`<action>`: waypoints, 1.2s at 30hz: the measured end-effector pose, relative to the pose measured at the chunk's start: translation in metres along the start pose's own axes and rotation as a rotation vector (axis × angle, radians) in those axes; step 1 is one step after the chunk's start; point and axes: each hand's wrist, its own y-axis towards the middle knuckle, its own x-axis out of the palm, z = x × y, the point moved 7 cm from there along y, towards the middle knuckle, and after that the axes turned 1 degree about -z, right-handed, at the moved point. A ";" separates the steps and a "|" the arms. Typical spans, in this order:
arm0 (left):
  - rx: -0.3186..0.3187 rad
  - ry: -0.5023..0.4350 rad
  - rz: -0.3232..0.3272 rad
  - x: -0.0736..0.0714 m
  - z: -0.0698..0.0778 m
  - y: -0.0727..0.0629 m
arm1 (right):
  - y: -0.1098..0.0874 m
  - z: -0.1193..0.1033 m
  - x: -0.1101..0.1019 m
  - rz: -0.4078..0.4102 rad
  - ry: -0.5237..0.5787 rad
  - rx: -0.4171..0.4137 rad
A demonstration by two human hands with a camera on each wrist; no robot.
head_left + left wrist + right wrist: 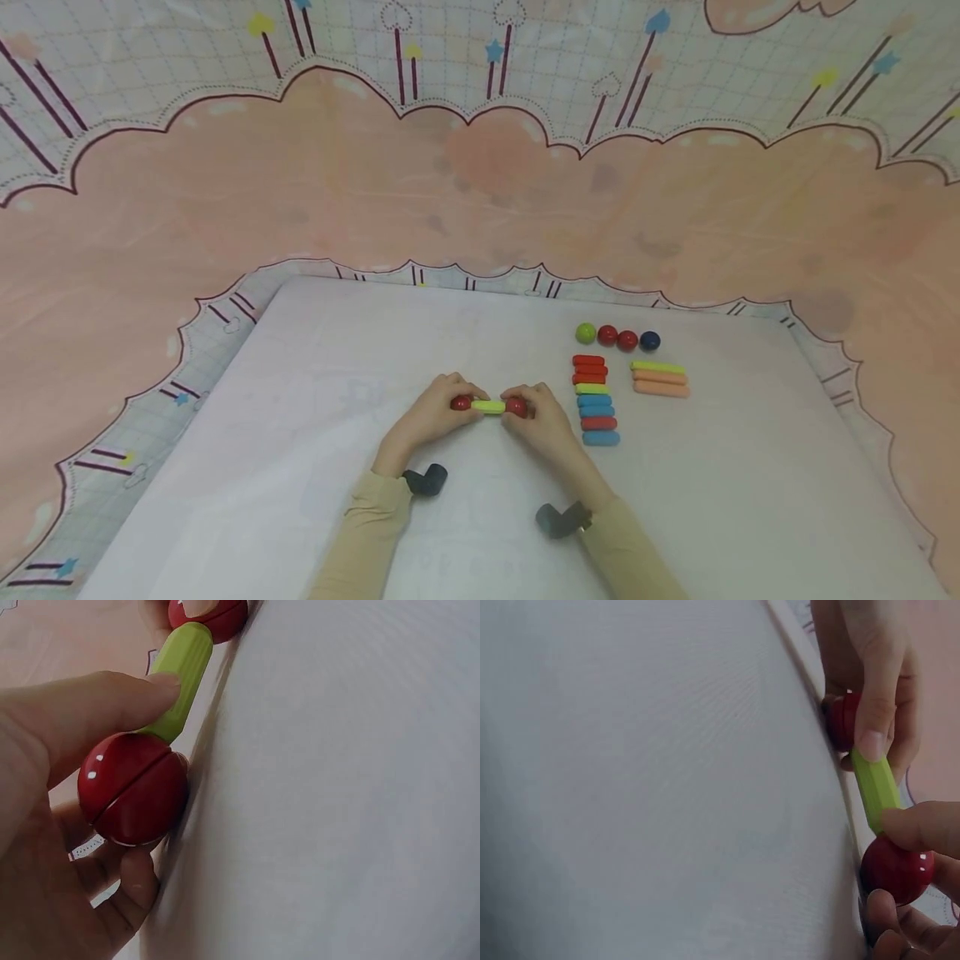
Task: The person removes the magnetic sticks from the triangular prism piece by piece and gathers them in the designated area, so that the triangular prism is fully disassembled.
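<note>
A yellow-green faceted stick point(489, 407) lies level between two glossy red balls, one at each end, low over the white tabletop. My left hand point(431, 412) holds the left end, its thumb on the stick and its fingers around the left red ball point(133, 791). A groove runs across that ball. At the other end, my right hand point(543, 423) grips the right red ball point(897, 871), with the thumb at the joint between ball and stick. In the left wrist view, the far ball point(229, 621) is partly covered by the right hand's fingertip.
Right of the hands, a column of short red, yellow-green and blue sticks point(596, 400) lies on the white table point(262, 500). Beside it are longer yellow-green and orange sticks point(660, 388). Behind them sits a row of green, red and blue balls point(627, 340). A patterned cloth point(375, 183) hangs beyond.
</note>
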 end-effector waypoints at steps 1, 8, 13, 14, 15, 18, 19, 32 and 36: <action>0.005 0.000 0.003 0.000 0.000 0.000 | 0.000 0.000 0.000 0.003 -0.005 0.002; 0.001 -0.004 0.004 0.001 -0.002 0.000 | 0.000 -0.002 0.001 0.006 -0.019 0.002; 0.007 -0.010 -0.002 0.001 -0.002 -0.001 | 0.001 -0.002 0.001 0.001 -0.012 -0.006; 0.012 -0.011 -0.002 0.001 -0.001 -0.001 | 0.001 -0.002 0.001 0.002 -0.009 -0.008; 0.015 -0.013 -0.003 0.001 -0.001 -0.001 | 0.001 -0.002 0.001 0.003 -0.007 -0.011; 0.021 -0.018 -0.002 0.001 0.000 0.000 | 0.001 -0.002 0.001 0.007 -0.003 -0.016; 0.022 -0.018 -0.001 0.001 0.000 0.000 | 0.001 -0.001 0.002 0.008 -0.002 -0.014; 0.023 -0.027 0.000 0.000 0.001 -0.001 | 0.001 -0.004 -0.001 0.029 0.003 -0.025; 0.023 -0.027 0.002 0.000 0.001 -0.001 | 0.001 -0.004 0.000 0.039 -0.004 -0.015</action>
